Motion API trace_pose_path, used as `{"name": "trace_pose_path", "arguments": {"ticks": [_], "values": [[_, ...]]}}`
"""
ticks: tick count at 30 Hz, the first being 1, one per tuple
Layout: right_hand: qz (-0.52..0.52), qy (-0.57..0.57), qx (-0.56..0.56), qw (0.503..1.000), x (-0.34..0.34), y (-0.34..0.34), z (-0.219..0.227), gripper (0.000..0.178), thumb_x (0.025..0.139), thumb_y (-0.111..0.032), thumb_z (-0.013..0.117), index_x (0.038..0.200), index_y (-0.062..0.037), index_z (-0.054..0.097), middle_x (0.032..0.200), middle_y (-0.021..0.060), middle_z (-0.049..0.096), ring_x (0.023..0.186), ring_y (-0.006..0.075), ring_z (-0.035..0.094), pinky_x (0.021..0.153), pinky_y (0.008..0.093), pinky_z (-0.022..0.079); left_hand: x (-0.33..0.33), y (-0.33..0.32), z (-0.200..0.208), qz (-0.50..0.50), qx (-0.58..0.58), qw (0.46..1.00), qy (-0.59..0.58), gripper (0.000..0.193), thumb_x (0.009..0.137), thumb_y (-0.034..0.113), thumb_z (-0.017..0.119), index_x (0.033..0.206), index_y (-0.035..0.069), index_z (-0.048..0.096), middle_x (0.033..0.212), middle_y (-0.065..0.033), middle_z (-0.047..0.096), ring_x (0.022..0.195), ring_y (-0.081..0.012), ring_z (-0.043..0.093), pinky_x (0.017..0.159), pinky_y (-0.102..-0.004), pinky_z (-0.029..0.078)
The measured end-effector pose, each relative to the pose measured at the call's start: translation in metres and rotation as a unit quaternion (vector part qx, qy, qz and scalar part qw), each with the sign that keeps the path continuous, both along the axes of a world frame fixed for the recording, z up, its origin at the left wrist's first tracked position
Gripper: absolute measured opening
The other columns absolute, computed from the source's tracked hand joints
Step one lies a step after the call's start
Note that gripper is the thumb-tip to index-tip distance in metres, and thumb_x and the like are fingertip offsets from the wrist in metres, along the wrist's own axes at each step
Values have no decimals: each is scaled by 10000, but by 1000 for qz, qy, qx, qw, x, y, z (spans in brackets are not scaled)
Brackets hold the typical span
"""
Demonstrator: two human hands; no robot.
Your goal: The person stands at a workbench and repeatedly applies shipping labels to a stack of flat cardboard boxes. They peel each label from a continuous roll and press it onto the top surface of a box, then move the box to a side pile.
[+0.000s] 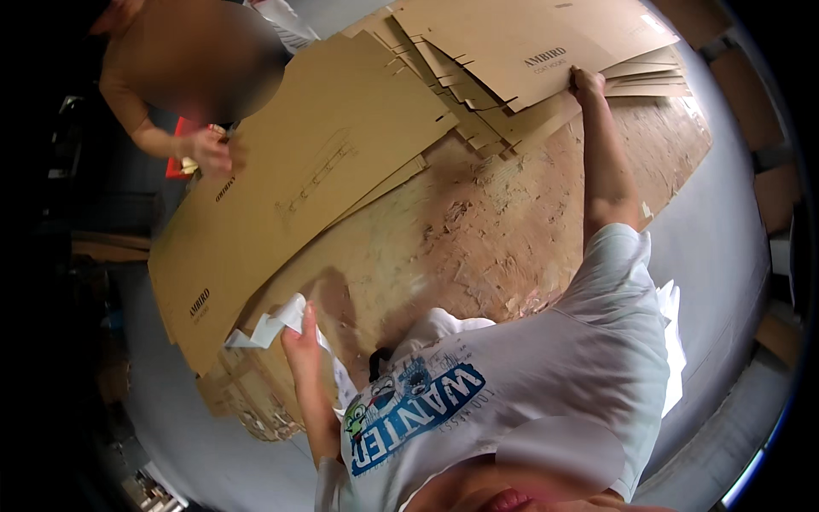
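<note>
A worn wooden desk [478, 230] fills the middle of the view, its bare surface rough and scuffed. Along its left side lies a long brown cardboard sheet [341, 162], running from near left toward the far middle, with edges of others showing beneath it. It bears a line drawing and dark print. At far right is a cardboard stack [657, 85], its layers loosely fanned, with a slotted top sheet [495, 51] lying askew. A co-worker [128, 111] stands at far left, one hand [212, 154] over the far edge of the long sheet.

The person's right hand [587, 84] reaches out to the far right, its grip closed on the near right edge of the top sheet. The left hand [303, 337] is at near left with the thumb up, its narrow grip holding a crumpled white strip [269, 326] (the rest trails down behind the wrist). Beside the co-worker's hand sits a small red object [177, 162], perhaps a container, though blur hides its form.
</note>
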State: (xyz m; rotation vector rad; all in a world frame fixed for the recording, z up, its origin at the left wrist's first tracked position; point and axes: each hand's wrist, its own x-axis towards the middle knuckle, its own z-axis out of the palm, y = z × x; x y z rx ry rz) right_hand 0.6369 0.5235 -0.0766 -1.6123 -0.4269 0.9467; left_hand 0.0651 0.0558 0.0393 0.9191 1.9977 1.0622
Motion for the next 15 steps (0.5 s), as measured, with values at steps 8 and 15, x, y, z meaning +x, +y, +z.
{"name": "trace_pose_path", "arguments": {"ticks": [8,15], "values": [[269,-108,-11,957,-56,-73,-12,376,909,-398,551,683,-99,516,472,-10,414,348,97,356,334,259,309,-8,0,46,17,69,997,24,303,952,198,499,1130,-34,577,1070,-66,621,964,-124,562,854,-242,424],[740,116,298,592,-371,-355,131,217,835,-81,641,1051,-75,624,1194,76,578,1063,158,546,907,311,458,-5,-32,119,-40,96,984,-145,517,954,409,425,1225,-23,514,1002,-114,627,845,-136,598,707,-260,496]]}}
